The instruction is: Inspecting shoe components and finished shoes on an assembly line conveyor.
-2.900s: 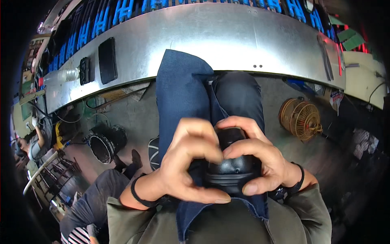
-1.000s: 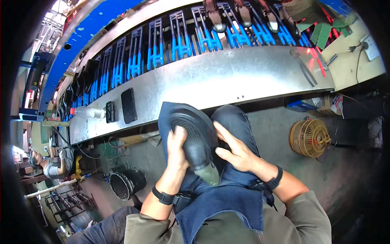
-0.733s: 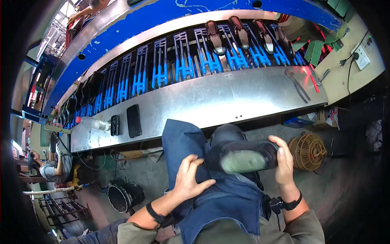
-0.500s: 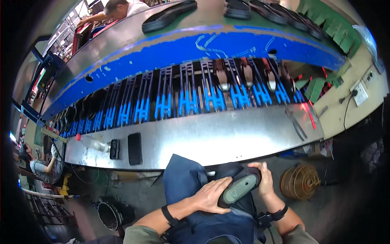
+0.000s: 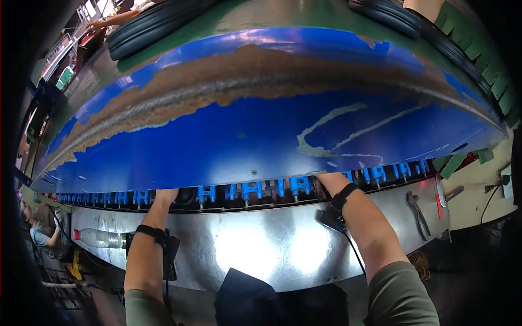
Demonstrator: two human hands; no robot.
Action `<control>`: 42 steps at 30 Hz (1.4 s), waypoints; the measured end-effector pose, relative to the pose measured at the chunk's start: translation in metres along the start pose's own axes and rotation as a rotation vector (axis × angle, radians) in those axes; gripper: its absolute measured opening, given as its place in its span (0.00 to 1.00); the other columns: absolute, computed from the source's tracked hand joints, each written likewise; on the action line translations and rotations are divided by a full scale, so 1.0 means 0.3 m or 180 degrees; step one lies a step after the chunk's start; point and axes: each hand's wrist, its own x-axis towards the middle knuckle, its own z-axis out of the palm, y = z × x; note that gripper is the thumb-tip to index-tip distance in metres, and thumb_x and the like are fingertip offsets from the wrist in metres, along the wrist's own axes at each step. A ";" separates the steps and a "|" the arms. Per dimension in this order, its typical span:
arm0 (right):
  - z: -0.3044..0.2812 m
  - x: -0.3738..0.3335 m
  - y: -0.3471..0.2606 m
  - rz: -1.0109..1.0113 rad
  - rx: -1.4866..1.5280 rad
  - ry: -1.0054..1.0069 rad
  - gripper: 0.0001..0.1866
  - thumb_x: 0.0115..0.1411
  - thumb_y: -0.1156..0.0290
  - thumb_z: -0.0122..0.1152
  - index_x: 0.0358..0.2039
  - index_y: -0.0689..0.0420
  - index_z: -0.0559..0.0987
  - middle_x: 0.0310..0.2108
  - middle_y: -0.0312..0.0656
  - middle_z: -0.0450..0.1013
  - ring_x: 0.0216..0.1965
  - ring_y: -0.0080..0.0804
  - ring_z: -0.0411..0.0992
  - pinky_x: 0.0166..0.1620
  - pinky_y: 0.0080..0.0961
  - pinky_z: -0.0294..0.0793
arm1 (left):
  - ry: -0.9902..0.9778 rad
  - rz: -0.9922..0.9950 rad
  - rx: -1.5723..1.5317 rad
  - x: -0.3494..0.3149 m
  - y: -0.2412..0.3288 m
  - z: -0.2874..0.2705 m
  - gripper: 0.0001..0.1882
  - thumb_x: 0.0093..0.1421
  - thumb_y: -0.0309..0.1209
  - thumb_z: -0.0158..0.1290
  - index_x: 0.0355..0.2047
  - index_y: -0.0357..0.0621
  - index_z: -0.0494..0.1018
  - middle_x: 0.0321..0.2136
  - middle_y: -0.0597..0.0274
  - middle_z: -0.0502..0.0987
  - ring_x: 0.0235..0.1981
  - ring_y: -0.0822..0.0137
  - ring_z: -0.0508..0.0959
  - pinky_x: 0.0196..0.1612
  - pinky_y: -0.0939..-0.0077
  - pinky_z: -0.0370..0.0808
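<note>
In the head view, both forearms go across the bench [image 5: 204,239] from its near edge to its far edge. The left hand [image 5: 168,194] is at the far edge, left of the middle, and the blue panel [image 5: 255,136] hides most of it. Just to the right of this hand there is a dark thing [image 5: 187,196], between the blue racks [image 5: 205,193] which stand in a row along the far edge; whether the hand touches it, I cannot tell. The right hand [image 5: 329,177] also goes under the lower edge of the panel, farther to the right. The fingers of both hands are hidden, so I cannot tell if they are spread or pinching something.

Near the left end of the bench, a clear bottle [image 5: 103,238] lies on its side, its red cap toward that end. Near the right end lie pliers [image 5: 416,214], and beside them a red tool [image 5: 438,198]. Above the panel, a black sole [image 5: 155,28] lies toward the left of the green shelf [image 5: 255,16].
</note>
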 end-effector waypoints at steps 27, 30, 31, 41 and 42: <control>-0.852 -1.198 -0.376 -0.0360 0.0065 0.1475 0.25 0.49 0.61 0.74 0.47 0.54 0.79 0.35 0.45 0.78 0.38 0.49 0.74 0.43 0.41 0.74 | -0.0442 0.3305 0.0766 -0.933 1.540 -1.154 0.11 0.49 0.33 0.63 0.19 0.46 0.71 0.19 0.55 0.71 0.21 0.51 0.73 0.28 0.54 0.69; -0.982 -1.274 -0.562 -0.0839 0.0784 0.1615 0.24 0.52 0.58 0.74 0.44 0.58 0.80 0.34 0.47 0.76 0.38 0.45 0.73 0.44 0.37 0.74 | -0.0708 0.3172 -0.0701 -1.387 1.444 -0.857 0.14 0.52 0.32 0.66 0.22 0.46 0.69 0.17 0.59 0.67 0.18 0.58 0.73 0.22 0.64 0.70; -0.976 -1.310 -0.596 -0.0870 0.1037 0.1668 0.23 0.52 0.58 0.73 0.44 0.59 0.80 0.33 0.48 0.76 0.38 0.46 0.73 0.44 0.36 0.74 | -0.1073 0.2626 -0.0882 -1.500 1.397 -0.729 0.11 0.54 0.29 0.65 0.24 0.45 0.71 0.20 0.57 0.70 0.21 0.57 0.76 0.25 0.62 0.74; -0.524 -1.747 -0.548 0.0471 0.6496 -0.0938 0.27 0.70 0.57 0.54 0.60 0.64 0.70 0.56 0.46 0.74 0.54 0.33 0.73 0.57 0.30 0.74 | 0.0777 0.0079 -0.1028 -1.210 1.045 -0.422 0.38 0.51 0.29 0.66 0.60 0.29 0.63 0.57 0.35 0.65 0.61 0.39 0.64 0.65 0.55 0.62; -0.504 -1.795 -0.599 0.0966 0.6526 -0.0941 0.27 0.71 0.54 0.51 0.60 0.63 0.71 0.55 0.46 0.74 0.52 0.34 0.74 0.56 0.32 0.75 | 0.0145 -0.0237 -0.1126 -1.161 0.952 -0.354 0.34 0.55 0.33 0.66 0.58 0.28 0.68 0.57 0.36 0.69 0.59 0.45 0.69 0.64 0.58 0.65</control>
